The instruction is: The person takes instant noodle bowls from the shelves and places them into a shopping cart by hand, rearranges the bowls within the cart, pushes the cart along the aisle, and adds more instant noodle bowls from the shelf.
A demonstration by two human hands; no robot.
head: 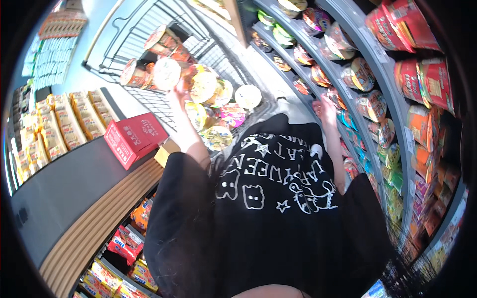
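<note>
My left hand (179,92) is over the wire shopping cart (156,115), its fingers at the side of a white-lidded instant noodle cup (166,73). Glare washes out part of that grip. Several more noodle cups and bowls lie loosely in the cart, among them a yellow-lidded bowl (203,86), a pale-lidded one (248,96) and a magenta one (233,114). Over on the right, my right hand (325,108) is beside the lower shelf with its fingers apart and nothing seen in it. A reddish noodle cup (336,97) stands nearest to it.
Grey shelves (367,41) of noodle cups, bowls and red packets (406,26) curve along my right side. At the left, a red carton (136,139) sits on a counter (74,193) near rows of yellow packs (56,126). Bagged snacks (125,244) fill a lower shelf.
</note>
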